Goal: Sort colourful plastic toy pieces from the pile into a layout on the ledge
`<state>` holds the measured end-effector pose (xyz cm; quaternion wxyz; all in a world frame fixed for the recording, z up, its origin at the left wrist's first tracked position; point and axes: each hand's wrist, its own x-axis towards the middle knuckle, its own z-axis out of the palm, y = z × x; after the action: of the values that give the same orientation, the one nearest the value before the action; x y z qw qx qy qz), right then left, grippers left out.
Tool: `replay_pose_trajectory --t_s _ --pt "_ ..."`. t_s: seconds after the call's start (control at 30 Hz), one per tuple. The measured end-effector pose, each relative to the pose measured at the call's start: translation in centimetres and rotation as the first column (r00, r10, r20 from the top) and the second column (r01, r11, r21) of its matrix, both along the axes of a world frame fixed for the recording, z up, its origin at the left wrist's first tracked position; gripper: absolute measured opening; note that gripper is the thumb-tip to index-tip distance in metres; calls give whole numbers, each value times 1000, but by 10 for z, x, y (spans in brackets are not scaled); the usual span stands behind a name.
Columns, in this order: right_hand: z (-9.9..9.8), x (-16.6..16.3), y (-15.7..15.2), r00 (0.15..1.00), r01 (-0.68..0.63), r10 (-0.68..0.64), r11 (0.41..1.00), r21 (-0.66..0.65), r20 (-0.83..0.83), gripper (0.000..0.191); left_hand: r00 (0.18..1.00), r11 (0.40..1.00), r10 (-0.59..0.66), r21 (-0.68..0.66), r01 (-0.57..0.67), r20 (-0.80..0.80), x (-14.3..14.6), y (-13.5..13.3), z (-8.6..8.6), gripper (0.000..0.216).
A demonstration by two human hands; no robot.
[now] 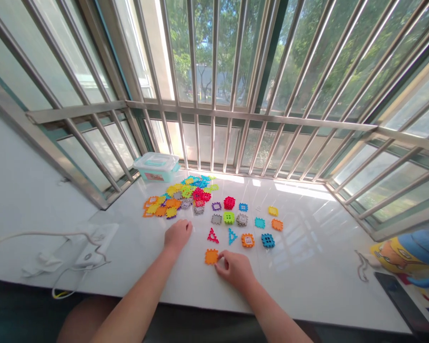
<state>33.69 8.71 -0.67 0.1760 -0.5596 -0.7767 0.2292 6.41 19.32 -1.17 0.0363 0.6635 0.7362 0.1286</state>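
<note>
My right hand has its thumb and forefinger pinched at the right edge of a flat orange square building tile lying on the white table. Curled closed, my left hand rests on the table; its palm side is hidden. Beyond it spreads a heap of mixed plastic building tiles. In front of my right hand lie a red triangle tile, a blue triangle tile, an orange window tile and a dark blue window tile. Farther back are green, red and grey tiles.
A lidded turquoise box stands at the back left, by the barred window. A power strip with cables lies left. At the right are a phone and a yellow-and-blue container. The table's front edge runs below my forearms.
</note>
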Motion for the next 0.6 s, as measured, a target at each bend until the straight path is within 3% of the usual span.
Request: replay_pose_trajectory --t_s 0.1,0.2,0.3,0.37,0.43,0.6 --pt "-1 -1 1 1000 9 -9 1000 6 3 20 996 999 -52 9 51 77 2 -2 3 39" --pt "0 -2 1 1000 12 -12 1000 9 10 20 941 966 -255 105 237 222 14 -11 5 31" --pt "2 -2 1 1000 5 -5 1000 6 16 20 788 828 -561 201 524 254 30 -21 7 33" --pt "4 -2 1 1000 -4 4 1000 2 17 21 701 741 -671 201 640 241 36 -24 7 28" --pt "6 -2 1 1000 -10 11 1000 -4 21 21 670 714 -699 195 673 248 38 -24 7 24" --pt "8 -1 0 999 -20 21 1000 -10 48 21 645 709 -703 229 666 300 34 -21 8 31"
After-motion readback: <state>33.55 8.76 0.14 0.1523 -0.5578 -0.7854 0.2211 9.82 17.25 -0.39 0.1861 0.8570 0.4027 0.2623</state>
